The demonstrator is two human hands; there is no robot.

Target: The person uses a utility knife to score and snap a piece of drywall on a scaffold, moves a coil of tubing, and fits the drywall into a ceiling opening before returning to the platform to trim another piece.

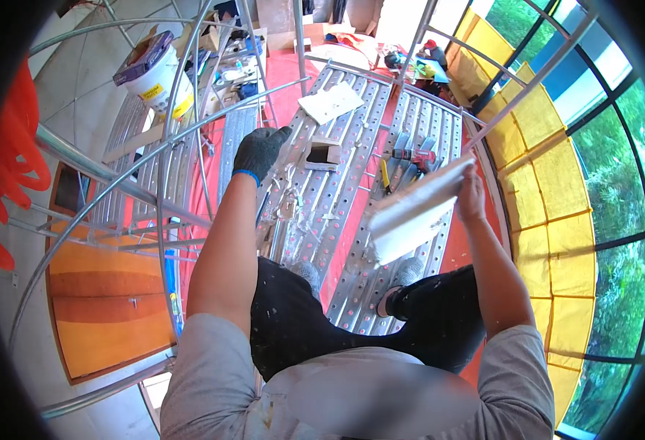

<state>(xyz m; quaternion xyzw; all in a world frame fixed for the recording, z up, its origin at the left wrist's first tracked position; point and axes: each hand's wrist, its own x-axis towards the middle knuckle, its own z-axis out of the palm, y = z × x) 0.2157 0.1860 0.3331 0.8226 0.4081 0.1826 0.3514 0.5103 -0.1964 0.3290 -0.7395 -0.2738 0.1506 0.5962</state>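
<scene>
My right hand (471,194), bare, grips the edge of a white board piece (414,220), which is tilted above the metal scaffold platform (344,249). My left hand (261,154) wears a dark glove with a blue cuff and is held over the platform's left side. Its fingers look curled, and what they may hold is hidden. Ahead of it lies a flat white piece (331,103). To its right sits a small open box (324,155) with a dark inside. A red and black power drill (416,156) lies beyond the board, beside a yellow-handled tool (385,176).
Scaffold tubes (110,165) cross the left side. A white bucket (157,77) with a purple lid stands on another platform there. Yellow padded panels (535,198) and windows line the right. Red sheeting (282,95) covers the floor, and an orange door (110,293) is lower left.
</scene>
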